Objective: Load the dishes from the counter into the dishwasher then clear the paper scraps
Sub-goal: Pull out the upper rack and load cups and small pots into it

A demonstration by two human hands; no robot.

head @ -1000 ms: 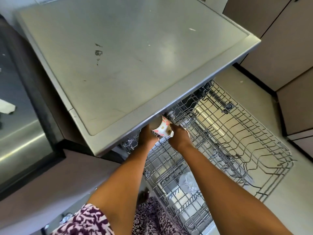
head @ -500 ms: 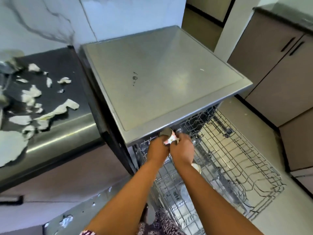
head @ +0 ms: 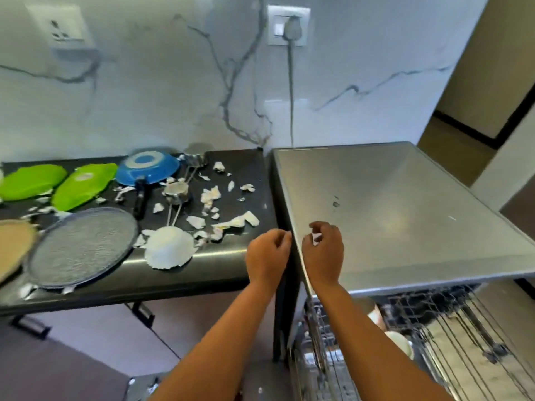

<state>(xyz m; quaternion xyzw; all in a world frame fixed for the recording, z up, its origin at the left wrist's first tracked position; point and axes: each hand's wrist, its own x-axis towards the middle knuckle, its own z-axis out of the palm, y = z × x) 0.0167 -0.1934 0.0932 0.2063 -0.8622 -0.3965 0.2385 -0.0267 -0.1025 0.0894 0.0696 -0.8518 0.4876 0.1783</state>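
Filling the upper half of the frame, one white marble wall (head: 162,91) with grey veins is seen, and two sockets are fixed on it. Below, at the right, one dishwasher (head: 399,204) is shown; its flat steel top is smooth and bare except for a small dark mark. One wire rack (head: 451,351) is pulled out at the lower right, and one pale round dish (head: 401,341) is lying in it. At the left, one black glossy counter (head: 243,180) is crowded.

On it are counted:
- one round grey pan (head: 82,246) with a grainy surface, reaching the front edge
- one tan plate (head: 11,244), cut by the left border
- one blue pan (head: 147,167) with a black handle
- two green plates (head: 31,180)
- one white bowl (head: 170,250), turned upside down
- one metal strainer (head: 176,192)
- more than a dozen torn paper scraps (head: 210,195), spread mostly in the right part of the counter

Two hands are held in the centre of the frame, apart from each other. The left hand (head: 269,253) is loosely curled and holds nothing. The right hand (head: 322,253) is curled around a small white bit; whether it is pinched cannot be told.
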